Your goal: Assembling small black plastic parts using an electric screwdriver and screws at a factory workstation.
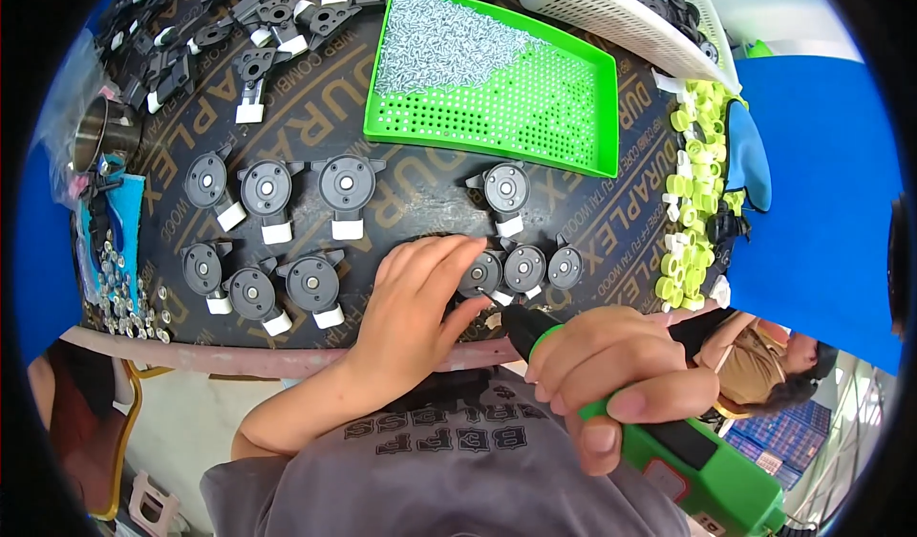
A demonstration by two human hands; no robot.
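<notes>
My right hand [621,375] is wrapped around a green and black electric screwdriver [712,475]. Its black nose points up and left, and the thin bit reaches the lower edge of a round black plastic part [481,271]. Thumb and fingers of my left hand [415,293] grip that part from the left and steady it on the table. Whether a screw sits under the bit is too small to tell. Just right of it lie two similar parts, one of them a round black part [524,267] with a white tab. Another such part [505,188] lies beyond my left fingers.
Two rows of similar black parts [312,283] lie left. A green tray [587,155] of screws stands behind, beside a white basket [564,2] of black parts. Yellow-green rings [680,185] line the right edge; clear discs [119,293] lie left. Another person [755,365] is at lower right.
</notes>
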